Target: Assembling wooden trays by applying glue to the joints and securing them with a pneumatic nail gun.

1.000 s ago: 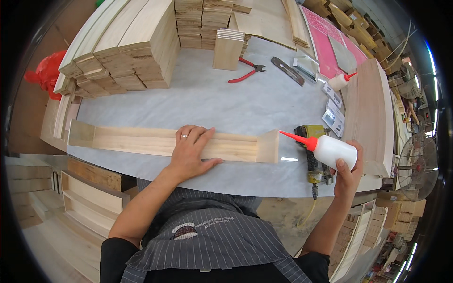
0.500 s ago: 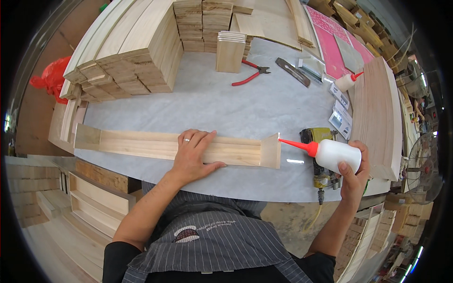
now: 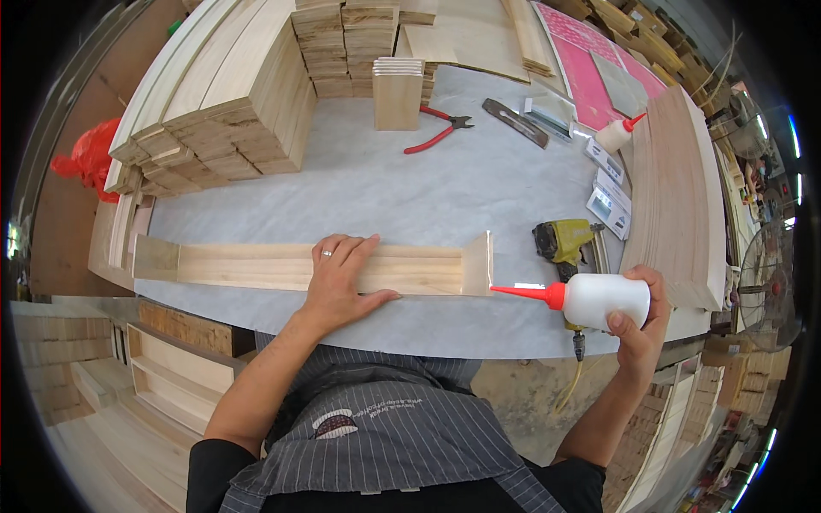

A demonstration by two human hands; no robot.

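In the head view, the right hand [image 3: 640,325] is wrapped around a white plastic squeeze bottle [image 3: 605,301] tipped sideways, its long red conical nozzle [image 3: 532,293] pointing left. The left hand [image 3: 340,278] spans the middle of a long, pale wooden trough [image 3: 415,268] lying on the grey bench [image 3: 376,192], fingers over the far side, thumb along the near side; whether it grips or merely presses, I cannot tell.

Half a second ago the nozzle's tip was at the far corner of the trough's right upright end piece [image 3: 476,267]; now it is at the near corner, touching or just beside the outer edge. A glossy whitish line [image 3: 491,256] shows along that edge, so this pass of what looks like glue seems nearly complete. The left hand has stayed at mid-trough, apparently steadying it.
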